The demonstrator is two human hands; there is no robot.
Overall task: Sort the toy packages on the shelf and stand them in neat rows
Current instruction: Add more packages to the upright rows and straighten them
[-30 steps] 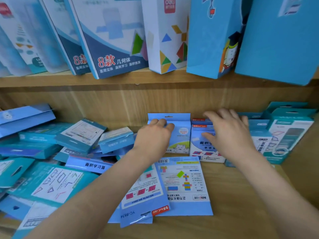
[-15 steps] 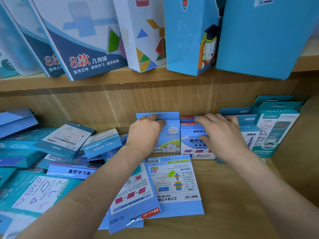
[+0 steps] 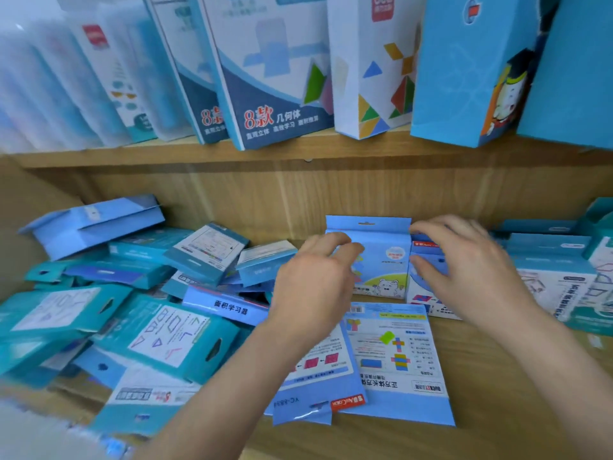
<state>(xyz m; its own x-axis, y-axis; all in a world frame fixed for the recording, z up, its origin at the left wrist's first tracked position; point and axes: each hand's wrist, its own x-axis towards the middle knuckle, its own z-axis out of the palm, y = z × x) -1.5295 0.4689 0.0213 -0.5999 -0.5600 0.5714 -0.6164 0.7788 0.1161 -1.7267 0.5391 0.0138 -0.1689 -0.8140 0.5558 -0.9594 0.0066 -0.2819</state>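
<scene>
Reaching into the lower shelf (image 3: 481,436), both hands have eased off the packages they pressed a second ago. The left hand (image 3: 311,287) has dropped from the header of the bear package (image 3: 381,260), its fingers (image 3: 338,242) loosely curled at that package's left edge. The right hand (image 3: 464,267) has its fingers (image 3: 428,224) spread and arched over the red-labelled package (image 3: 424,295) beside it. Blur hides whether either hand touches or grips. The bear package stands upright by the back board, so I judge it placed and the next pick due. Tall boxes (image 3: 275,78) lean on the upper shelf (image 3: 166,154). A jumbled heap (image 3: 149,327) fills the left, a standing row (image 3: 550,277) the right, and two flat packages (image 3: 398,353) lie in front.
</scene>
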